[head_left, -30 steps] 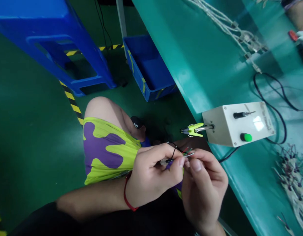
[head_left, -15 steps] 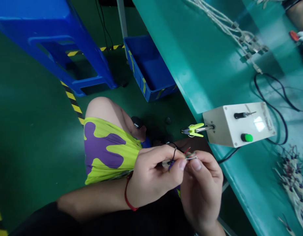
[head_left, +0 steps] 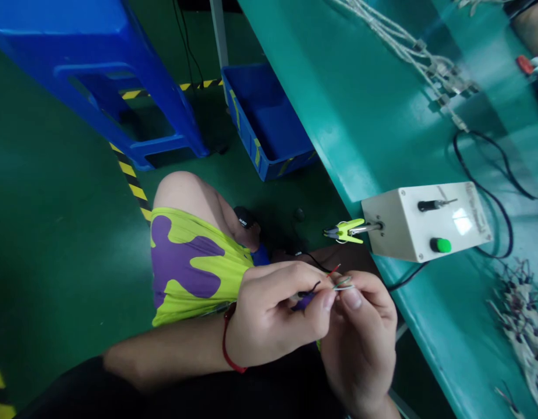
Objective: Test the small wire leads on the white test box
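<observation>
Left grip [head_left: 273,311], right grip [head_left: 365,334] pinching wires [head_left: 344,287], near table edge [head_left: 424,331], floor [head_left: 68,244] spreading leftward

Desk [head_left: 360,128] smooth with semi-gloss sheen, box [head_left: 426,227] smooth, glossy where light reflects, rod [head_left: 372,227] of bright metal, clip [head_left: 351,230] plastic-looking, stool [head_left: 89,46] of smooth moulded plastic, bin [head_left: 249,132] likewise, shorts [head_left: 186,262] of matt cloth, wires [head_left: 343,287] plastic-coated, floor [head_left: 55,221] smooth, faintly glossy

One head-worn view, facing forward and down, left hand [head_left: 282,308], right hand [head_left: 360,331] near
</observation>
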Demonstrator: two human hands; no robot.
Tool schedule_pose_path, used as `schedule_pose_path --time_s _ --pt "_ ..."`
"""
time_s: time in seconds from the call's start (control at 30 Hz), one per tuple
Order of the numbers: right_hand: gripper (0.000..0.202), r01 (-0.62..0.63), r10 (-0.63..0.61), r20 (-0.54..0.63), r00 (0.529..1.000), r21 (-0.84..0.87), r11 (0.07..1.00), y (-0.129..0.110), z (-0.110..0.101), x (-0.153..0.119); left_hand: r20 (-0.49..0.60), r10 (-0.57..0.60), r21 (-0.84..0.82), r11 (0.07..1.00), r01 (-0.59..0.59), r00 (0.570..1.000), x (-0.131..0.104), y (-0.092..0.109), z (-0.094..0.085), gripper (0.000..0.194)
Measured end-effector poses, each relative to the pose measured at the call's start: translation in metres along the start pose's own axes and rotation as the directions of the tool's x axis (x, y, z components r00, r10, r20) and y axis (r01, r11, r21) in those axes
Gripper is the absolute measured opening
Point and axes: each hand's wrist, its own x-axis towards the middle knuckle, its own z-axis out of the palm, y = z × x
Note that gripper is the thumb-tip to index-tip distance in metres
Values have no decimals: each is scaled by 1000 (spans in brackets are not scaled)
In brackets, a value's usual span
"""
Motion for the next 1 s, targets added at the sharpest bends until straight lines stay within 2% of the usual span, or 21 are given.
schedule_pose_path --time_s 0.2,0.27,0.33,0.43,0.57,0.67,0.73,0.87,1.0 --pt "6 -5 5 20 1000 15 1000 1 -1 0 -54 9 8 1000 -9 999 -2 -4 2 64" --pt "6 3 -3 14 1000 6 1000 2 -1 1 -50 18 29 999 -16 999 -1 -3 1 63" --pt "6 4 -4 0 1000 -16 1000 1 -1 1 -21 42 69 997 -41 999 0 -1 -1 54" --pt "5 -7 7 6 1000 -47 999 0 1 0 29 150 144 978 -152 988 3 1 -5 35" --pt "8 -69 70 81 994 -18 997 -3 2 -2 40 341 271 901 -339 939 5 1 -6 25" --pt "19 -115 110 138 984 30 993 -4 2 -6 73 403 305 862 -405 912 4 -1 -7 18" --pt "25 -123 116 146 982 45 991 -4 1 -8 103 409 305 855 -420 907 1 -3 -8 16" --pt "23 -97 94 131 987 12 995 -3 -2 -10 160 388 287 862 -419 908 -3 -5 -10 16" --pt "21 -90 90 116 989 -4 996 -3 -5 -10 138 372 280 874 -396 918 -5 -3 -11 20"
